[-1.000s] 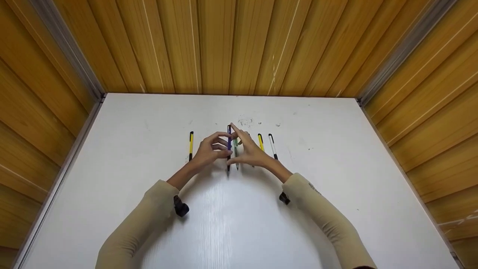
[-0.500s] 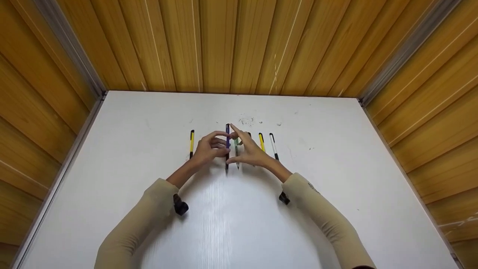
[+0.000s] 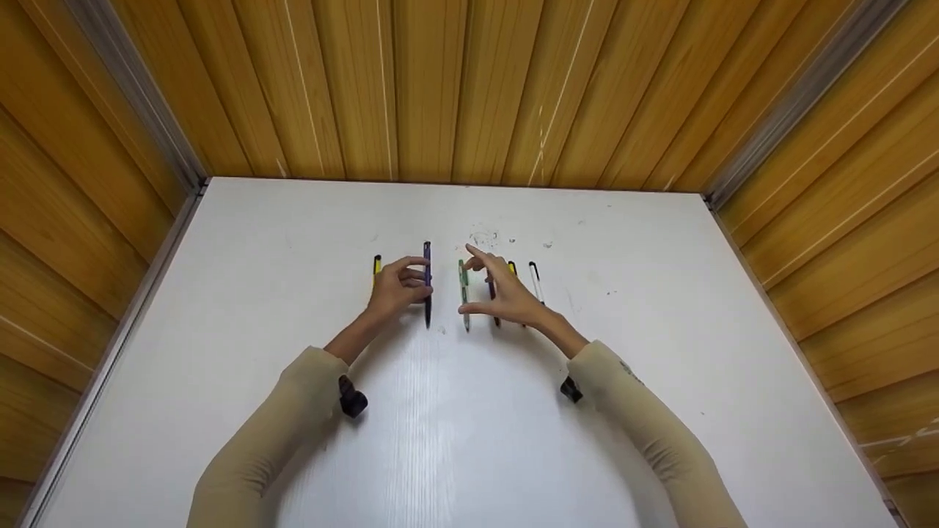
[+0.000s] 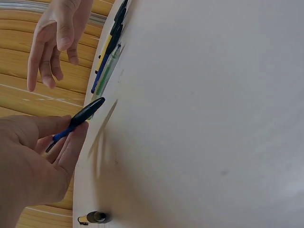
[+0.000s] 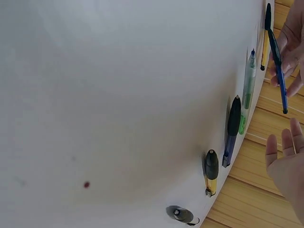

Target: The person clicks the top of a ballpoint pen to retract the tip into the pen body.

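My left hand (image 3: 393, 292) pinches a blue pen (image 3: 428, 265) with a black grip between thumb and fingers. In the left wrist view this blue pen (image 4: 84, 115) is raised off the table, above its shadow. My right hand (image 3: 511, 299) hovers over the row of pens, thumb and fingers spread, holding nothing. Near its fingertips lies a clear green pen (image 5: 249, 78). Beneath the hand is another blue pen (image 5: 232, 124) with a black grip. A yellow pen (image 5: 211, 167) and a white pen (image 3: 535, 273) lie farther right. Another yellow pen (image 3: 377, 262) is partly hidden behind my left hand.
The pens lie roughly side by side on a white table (image 3: 411, 440) marked with small dark smudges. Yellow wood-look panels (image 3: 440, 88) rise behind the table and along both sides. Black wrist cameras show below both sleeves.
My left hand has carried the blue pen to the left, away from the right hand. The right hand has shifted slightly right, and the green pen now shows between the hands.
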Motion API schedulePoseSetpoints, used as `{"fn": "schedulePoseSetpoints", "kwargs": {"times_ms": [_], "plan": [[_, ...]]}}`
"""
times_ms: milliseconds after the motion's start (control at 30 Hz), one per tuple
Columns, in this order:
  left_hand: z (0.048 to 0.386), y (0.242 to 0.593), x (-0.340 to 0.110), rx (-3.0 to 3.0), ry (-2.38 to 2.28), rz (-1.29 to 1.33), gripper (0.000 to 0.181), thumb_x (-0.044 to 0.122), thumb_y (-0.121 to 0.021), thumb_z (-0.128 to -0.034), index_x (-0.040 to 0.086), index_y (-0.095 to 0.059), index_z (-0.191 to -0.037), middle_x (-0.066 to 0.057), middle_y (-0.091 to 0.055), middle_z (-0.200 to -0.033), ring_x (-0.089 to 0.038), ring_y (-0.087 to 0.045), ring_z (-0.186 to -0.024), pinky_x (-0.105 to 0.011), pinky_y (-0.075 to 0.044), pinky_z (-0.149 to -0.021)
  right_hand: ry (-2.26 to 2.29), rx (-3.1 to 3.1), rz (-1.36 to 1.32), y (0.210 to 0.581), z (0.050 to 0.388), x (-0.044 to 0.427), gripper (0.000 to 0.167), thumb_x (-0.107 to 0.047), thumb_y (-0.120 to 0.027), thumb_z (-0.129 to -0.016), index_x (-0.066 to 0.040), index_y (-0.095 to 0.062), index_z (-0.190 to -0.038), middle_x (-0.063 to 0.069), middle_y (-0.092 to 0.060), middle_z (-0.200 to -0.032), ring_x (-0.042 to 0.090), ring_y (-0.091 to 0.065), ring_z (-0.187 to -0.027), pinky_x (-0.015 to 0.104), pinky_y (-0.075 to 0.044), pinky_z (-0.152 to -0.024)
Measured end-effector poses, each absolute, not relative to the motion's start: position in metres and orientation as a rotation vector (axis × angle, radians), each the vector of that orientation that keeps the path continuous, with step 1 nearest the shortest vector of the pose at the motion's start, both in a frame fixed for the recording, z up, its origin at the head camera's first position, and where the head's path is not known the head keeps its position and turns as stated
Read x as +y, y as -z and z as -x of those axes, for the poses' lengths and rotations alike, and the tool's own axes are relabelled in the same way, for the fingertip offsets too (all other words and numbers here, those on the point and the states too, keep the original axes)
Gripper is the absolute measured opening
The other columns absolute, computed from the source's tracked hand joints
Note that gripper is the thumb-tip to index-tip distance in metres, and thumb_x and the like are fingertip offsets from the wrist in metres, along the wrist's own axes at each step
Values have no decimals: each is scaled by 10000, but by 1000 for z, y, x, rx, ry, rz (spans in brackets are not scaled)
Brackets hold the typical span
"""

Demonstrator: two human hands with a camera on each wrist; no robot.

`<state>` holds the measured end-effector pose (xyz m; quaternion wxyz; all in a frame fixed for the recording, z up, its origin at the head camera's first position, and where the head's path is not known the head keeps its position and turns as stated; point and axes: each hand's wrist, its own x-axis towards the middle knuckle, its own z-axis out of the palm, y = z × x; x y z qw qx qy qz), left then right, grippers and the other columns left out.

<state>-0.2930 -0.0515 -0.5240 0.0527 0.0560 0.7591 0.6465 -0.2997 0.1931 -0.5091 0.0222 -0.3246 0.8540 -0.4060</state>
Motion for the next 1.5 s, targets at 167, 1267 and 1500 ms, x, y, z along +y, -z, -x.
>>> {"fn": "schedulePoseSetpoints", "kwargs": {"times_ms": [167, 1267, 1500], "plan": [[293, 527, -52, 2456, -1837, -107, 483, -110, -732, -852, -26, -635, -1318, -250, -711, -1166, -326, -726, -1021, -352, -647, -836, 1232, 2666, 1001, 511, 298, 199, 1079, -298, -899, -787, -88, -247, -1621, 189, -562, -1396, 361, -478, -1303, 544, -435, -1085], [293, 529, -50, 2607, -1568, -102, 368, -32, -749, -870, -46, -687, -1233, -204, -690, -1079, -225, -623, -910, -260, -587, -742, 1291, 2669, 965, 512, 311, 254, 400, -80, -683, -975, 83, -602, -1331, 300, -614, -1303, 483, -584, -1178, 606, -536, -971], [297, 524, -46, 2667, -1682, -202, 339, -37, -745, -868, -74, -685, -1199, -244, -687, -1042, -255, -656, -863, -227, -550, -663, 1321, 2671, 900, 513, 310, 264, 422, -96, -680, -981, 66, -586, -1359, 292, -624, -1296, 438, -618, -1177, 616, -536, -969]]}}
